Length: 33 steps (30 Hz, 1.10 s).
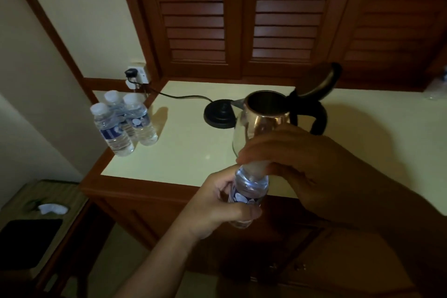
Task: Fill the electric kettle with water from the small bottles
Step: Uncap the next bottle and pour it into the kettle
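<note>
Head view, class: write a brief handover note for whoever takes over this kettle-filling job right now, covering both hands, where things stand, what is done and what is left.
Left hand: grip around the small clear plastic water bottle.
Right hand: closed over its cap.
Shiny steel electric kettle: lid up, on the cream countertop, off its black round base.
Three capped small bottles: far left.
Done: kettle opened.
Left: uncap, pour, repeat.

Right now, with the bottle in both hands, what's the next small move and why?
Probably finish twisting off the cap: the right hand covers the top of the bottle, which the left hand steadies. The kettle stands off its base with its lid up, ready for pouring.
</note>
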{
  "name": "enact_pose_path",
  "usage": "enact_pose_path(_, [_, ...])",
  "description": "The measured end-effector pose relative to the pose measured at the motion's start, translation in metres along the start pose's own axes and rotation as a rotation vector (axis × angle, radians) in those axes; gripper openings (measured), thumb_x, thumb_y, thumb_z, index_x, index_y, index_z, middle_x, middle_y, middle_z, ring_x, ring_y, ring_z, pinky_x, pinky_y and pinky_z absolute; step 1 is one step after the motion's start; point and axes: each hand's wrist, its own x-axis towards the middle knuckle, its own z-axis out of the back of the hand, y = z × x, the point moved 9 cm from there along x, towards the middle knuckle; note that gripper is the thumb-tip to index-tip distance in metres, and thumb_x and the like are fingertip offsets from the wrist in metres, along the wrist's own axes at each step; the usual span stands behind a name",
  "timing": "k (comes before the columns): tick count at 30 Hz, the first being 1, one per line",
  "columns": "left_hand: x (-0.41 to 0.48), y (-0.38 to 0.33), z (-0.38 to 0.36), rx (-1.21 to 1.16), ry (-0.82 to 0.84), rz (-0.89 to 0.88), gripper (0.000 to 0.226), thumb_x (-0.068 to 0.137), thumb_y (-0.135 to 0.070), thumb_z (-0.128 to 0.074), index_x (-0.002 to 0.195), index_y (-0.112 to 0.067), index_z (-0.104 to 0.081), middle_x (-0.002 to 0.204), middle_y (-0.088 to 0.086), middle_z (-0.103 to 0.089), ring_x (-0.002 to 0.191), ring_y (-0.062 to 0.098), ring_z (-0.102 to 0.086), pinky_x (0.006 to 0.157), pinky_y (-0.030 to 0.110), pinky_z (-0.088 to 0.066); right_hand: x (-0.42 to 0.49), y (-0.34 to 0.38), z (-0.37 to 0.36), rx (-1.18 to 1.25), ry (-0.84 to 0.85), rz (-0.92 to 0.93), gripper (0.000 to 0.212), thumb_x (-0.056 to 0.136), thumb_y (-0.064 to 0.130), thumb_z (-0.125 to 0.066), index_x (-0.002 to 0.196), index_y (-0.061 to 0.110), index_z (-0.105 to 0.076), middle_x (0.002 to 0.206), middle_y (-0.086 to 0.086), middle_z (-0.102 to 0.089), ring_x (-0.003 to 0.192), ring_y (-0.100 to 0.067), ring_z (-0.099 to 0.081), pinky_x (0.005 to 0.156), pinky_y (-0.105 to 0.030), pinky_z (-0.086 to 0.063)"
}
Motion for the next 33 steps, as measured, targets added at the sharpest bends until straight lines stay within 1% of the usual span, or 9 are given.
enact_pose_path(3, [0.005, 0.004, -0.017, 0.003, -0.005, -0.008, 0.035, 0.077, -0.012, -0.082, 0.105, -0.032, -0.075, 0.086, -0.001, -0.066, 0.077, 0.021, -0.061, 0.065, 0.032, -0.05, -0.02, -0.002, 0.008, -0.045, -0.007, 0.062, 0.047, 0.079, -0.011, -0.063, 0.12, 0.01, -0.069, 0.122, -0.003, -0.069, 0.117, -0.013, -0.055, 0.098, -0.027, -0.045])
enact_pose_path(7, [0.013, 0.012, -0.04, -0.035, -0.006, 0.023, 0.044, 0.076, -0.01, -0.086, 0.117, -0.022, -0.075, 0.092, 0.026, -0.061, 0.081, 0.032, -0.055, 0.07, 0.046, -0.045, -0.05, -0.008, 0.015, -0.147, -0.009, 0.089, 0.046, 0.078, -0.002, -0.069, 0.12, 0.017, -0.067, 0.131, -0.006, -0.065, 0.119, -0.021, -0.059, 0.092, -0.029, -0.053])
enact_pose_path(10, [0.015, 0.013, -0.059, -0.017, -0.015, 0.043, 0.044, 0.074, -0.012, -0.087, 0.115, -0.023, -0.077, 0.091, 0.014, -0.067, 0.079, 0.03, -0.06, 0.064, 0.038, -0.052, -0.064, -0.002, 0.029, -0.163, -0.109, 0.137, 0.02, 0.088, 0.008, -0.063, 0.105, 0.009, -0.072, 0.116, -0.013, -0.072, 0.103, -0.026, -0.068, 0.083, -0.034, -0.054])
enact_pose_path(13, [0.017, 0.015, -0.073, 0.038, -0.05, 0.064, 0.04, 0.073, -0.014, -0.088, 0.11, -0.028, -0.079, 0.101, 0.006, -0.077, 0.091, 0.027, -0.073, 0.077, 0.036, -0.061, -0.068, 0.0, 0.04, -0.075, -0.158, 0.116, 0.025, 0.088, 0.011, -0.053, 0.098, 0.0, -0.073, 0.104, -0.017, -0.073, 0.094, -0.024, -0.068, 0.084, -0.02, -0.047])
enact_pose_path(16, [0.019, 0.014, -0.081, 0.035, -0.103, 0.041, 0.047, 0.076, -0.013, -0.088, 0.119, -0.027, -0.078, 0.116, 0.014, -0.077, 0.109, 0.034, -0.073, 0.091, 0.042, -0.061, -0.084, -0.015, 0.051, 0.054, -0.205, -0.017, 0.022, 0.096, 0.001, -0.055, 0.111, -0.002, -0.07, 0.116, -0.014, -0.07, 0.106, -0.023, -0.068, 0.096, -0.016, -0.045])
enact_pose_path(20, [0.022, 0.01, -0.087, 0.055, -0.168, 0.007, 0.052, 0.082, -0.002, -0.086, 0.126, -0.028, -0.076, 0.12, 0.008, -0.078, 0.112, 0.02, -0.073, 0.089, 0.029, -0.06, -0.11, -0.041, 0.062, 0.218, -0.343, -0.205, 0.028, 0.096, -0.002, -0.064, 0.118, 0.015, -0.068, 0.124, 0.006, -0.063, 0.12, -0.009, -0.061, 0.097, -0.02, -0.05])
enact_pose_path(23, [0.023, 0.005, -0.085, 0.097, -0.235, -0.004, 0.048, 0.084, -0.004, -0.081, 0.127, -0.022, -0.073, 0.12, -0.005, -0.079, 0.114, 0.013, -0.073, 0.088, 0.023, -0.058, -0.12, -0.062, 0.059, 0.372, -0.501, -0.344, 0.02, 0.095, 0.006, -0.069, 0.113, 0.015, -0.07, 0.12, 0.006, -0.063, 0.114, -0.009, -0.064, 0.089, -0.017, -0.054])
enact_pose_path(27, [0.022, 0.0, -0.074, 0.137, -0.344, -0.016, 0.055, 0.076, -0.019, -0.084, 0.129, -0.019, -0.072, 0.114, -0.009, -0.08, 0.107, 0.006, -0.074, 0.082, 0.016, -0.057, -0.129, -0.103, 0.033, 0.347, -0.619, -0.525, 0.014, 0.088, 0.015, -0.078, 0.096, 0.019, -0.067, 0.105, 0.012, -0.068, 0.099, -0.005, -0.068, 0.084, -0.016, -0.054])
enact_pose_path(33, [0.02, -0.003, -0.05, 0.172, -0.37, -0.008, 0.054, 0.075, -0.019, -0.083, 0.127, -0.016, -0.072, 0.112, -0.012, -0.08, 0.106, 0.005, -0.074, 0.082, 0.016, -0.057, -0.123, -0.176, -0.037, 0.203, -0.479, -0.783, 0.015, 0.091, 0.031, -0.071, 0.087, 0.027, -0.058, 0.105, 0.014, -0.067, 0.1, -0.008, -0.063, 0.106, -0.041, -0.043])
